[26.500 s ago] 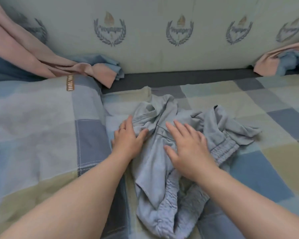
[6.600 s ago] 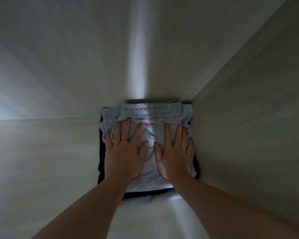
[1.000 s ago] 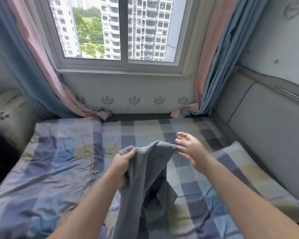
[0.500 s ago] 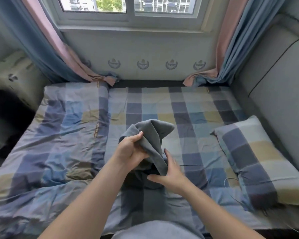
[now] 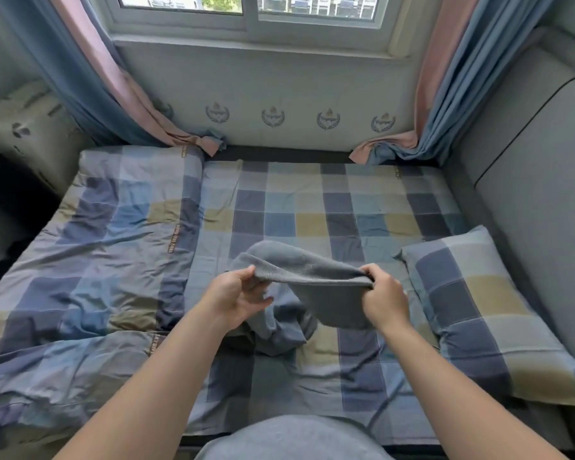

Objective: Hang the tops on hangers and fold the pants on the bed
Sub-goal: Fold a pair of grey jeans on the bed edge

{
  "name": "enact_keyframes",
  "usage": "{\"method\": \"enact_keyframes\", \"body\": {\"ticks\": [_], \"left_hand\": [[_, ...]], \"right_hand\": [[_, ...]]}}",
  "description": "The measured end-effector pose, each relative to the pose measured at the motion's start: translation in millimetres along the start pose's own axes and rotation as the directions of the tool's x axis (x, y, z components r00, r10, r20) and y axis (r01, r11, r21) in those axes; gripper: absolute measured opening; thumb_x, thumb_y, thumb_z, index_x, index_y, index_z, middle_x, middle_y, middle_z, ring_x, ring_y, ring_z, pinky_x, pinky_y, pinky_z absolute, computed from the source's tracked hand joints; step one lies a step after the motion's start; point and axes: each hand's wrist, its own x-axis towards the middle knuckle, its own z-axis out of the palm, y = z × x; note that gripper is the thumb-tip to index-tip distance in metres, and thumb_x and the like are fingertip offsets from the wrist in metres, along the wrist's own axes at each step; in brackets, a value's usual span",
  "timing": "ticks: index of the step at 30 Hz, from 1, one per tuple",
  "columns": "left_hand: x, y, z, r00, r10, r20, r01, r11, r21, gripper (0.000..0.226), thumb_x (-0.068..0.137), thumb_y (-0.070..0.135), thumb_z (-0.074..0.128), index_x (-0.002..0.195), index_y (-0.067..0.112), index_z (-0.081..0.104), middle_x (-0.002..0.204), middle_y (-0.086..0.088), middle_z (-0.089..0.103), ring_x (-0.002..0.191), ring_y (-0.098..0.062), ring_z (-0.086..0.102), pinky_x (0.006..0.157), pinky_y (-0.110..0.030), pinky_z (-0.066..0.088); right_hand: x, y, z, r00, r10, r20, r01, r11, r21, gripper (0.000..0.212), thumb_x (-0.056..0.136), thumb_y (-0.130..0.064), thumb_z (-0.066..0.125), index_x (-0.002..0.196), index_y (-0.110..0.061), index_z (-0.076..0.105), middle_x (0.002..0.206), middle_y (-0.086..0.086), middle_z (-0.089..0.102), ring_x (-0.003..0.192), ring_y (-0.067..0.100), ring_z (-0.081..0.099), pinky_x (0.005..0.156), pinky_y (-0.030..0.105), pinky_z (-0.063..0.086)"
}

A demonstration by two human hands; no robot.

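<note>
A grey knit garment hangs between both hands above the checked bed. My left hand pinches its upper edge at the left between thumb and fingers. At the right end, my right hand grips that same edge in a curled fist. The edge is stretched taut between them, and the rest of the cloth droops in a bunch onto the sheet below. Whether it is a top or pants I cannot tell.
A checked pillow lies at the right, against a grey padded headboard. A rumpled checked duvet covers the bed's left half. Pink and blue curtains hang at both sides of the window.
My right hand has risen from under the cloth and taken hold of its upper edge. Both hands have moved apart, pulling that edge straight. The view has tilted further down.
</note>
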Motion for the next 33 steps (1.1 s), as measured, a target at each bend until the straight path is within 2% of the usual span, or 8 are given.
{"method": "enact_keyframes", "body": {"ticks": [3,6,12,18,21,24,29,33], "left_hand": [[-5.6,-15.1,-2.2,0.998,-0.035,-0.045,0.049,0.930,0.363,0.020,0.100,0.024,0.059,0.118,0.017,0.064,0.112,-0.001,0.071,0.100,-0.021,0.065,0.087,-0.047,0.047],[-9.2,-24.4,10.5,0.982,0.186,0.022,-0.159,0.765,0.624,0.035,0.090,0.029,0.075,0.120,0.022,0.060,0.126,-0.001,0.064,0.103,-0.016,0.061,0.075,-0.032,0.046],[-16.7,-45.2,59.8,0.818,0.228,0.527,-0.575,0.311,0.757,0.106,0.058,0.059,0.086,0.146,0.047,0.030,0.153,0.014,0.033,0.143,-0.012,0.029,0.117,-0.044,0.033],[-25.7,-53.2,94.6,0.701,0.442,0.560,-0.710,0.354,0.609,0.058,0.067,0.040,0.082,0.120,0.030,0.060,0.111,0.006,0.070,0.107,-0.017,0.064,0.091,-0.050,0.053],[-26.2,-38.1,89.5,0.672,0.430,0.603,-0.732,0.265,0.628,0.019,0.082,0.039,0.072,0.095,0.024,0.069,0.087,0.005,0.073,0.086,-0.019,0.067,0.080,-0.051,0.055],[-22.8,-23.4,79.5,0.674,0.416,0.611,-0.715,0.161,0.680,0.019,0.094,0.031,0.069,0.097,0.012,0.069,0.088,-0.007,0.072,0.086,-0.026,0.066,0.080,-0.050,0.053],[-25.1,-10.2,67.4,0.825,0.199,0.530,-0.565,0.322,0.759,0.024,0.097,0.027,0.066,0.087,0.005,0.069,0.076,-0.005,0.065,0.072,-0.019,0.057,0.070,-0.036,0.045],[-38.2,-12.7,71.5,0.867,0.110,0.486,-0.449,0.597,0.665,0.014,0.096,0.025,0.067,0.098,0.015,0.076,0.097,-0.005,0.078,0.089,-0.021,0.075,0.072,-0.028,0.059]], "right_hand": [[12.4,6.2,-36.0,0.980,-0.120,-0.158,0.127,0.991,0.035,0.046,0.082,0.009,0.048,0.112,-0.018,0.069,0.107,0.007,0.072,0.100,0.035,0.062,0.084,0.044,0.051],[14.6,-5.0,-66.3,0.936,-0.330,-0.120,0.340,0.937,0.084,0.048,0.078,0.014,0.051,0.109,-0.016,0.072,0.104,0.002,0.073,0.098,0.024,0.065,0.084,0.035,0.053],[-6.5,-46.1,-101.1,0.696,-0.701,-0.158,0.709,0.705,-0.006,0.045,0.070,0.006,0.051,0.107,-0.007,0.074,0.103,0.007,0.074,0.099,0.027,0.067,0.090,0.043,0.051],[-17.1,-72.7,-131.1,0.648,-0.754,-0.102,0.761,0.642,0.092,0.043,0.070,0.020,0.063,0.104,-0.004,0.073,0.100,0.005,0.072,0.093,0.019,0.066,0.083,0.022,0.052],[-15.6,-69.7,-146.1,0.679,-0.734,-0.002,0.732,0.677,0.072,0.039,0.074,0.014,0.066,0.105,-0.009,0.073,0.100,0.001,0.072,0.092,0.018,0.066,0.082,0.029,0.053],[-6.0,-57.4,-157.9,0.703,-0.697,0.141,0.704,0.710,-0.004,0.030,0.083,-0.002,0.073,0.109,-0.016,0.071,0.100,-0.004,0.070,0.090,0.016,0.065,0.085,0.037,0.053],[23.5,-35.7,-170.6,0.712,-0.668,0.218,0.702,0.667,-0.250,0.031,0.083,-0.004,0.071,0.106,-0.026,0.069,0.099,-0.017,0.054,0.098,0.013,0.052,0.109,0.042,0.027],[37.1,-35.0,-156.4,0.776,-0.627,-0.074,0.579,0.754,-0.310,0.028,0.085,-0.009,0.069,0.108,-0.026,0.070,0.110,-0.009,0.061,0.114,0.020,0.053,0.114,0.046,0.016]]}}
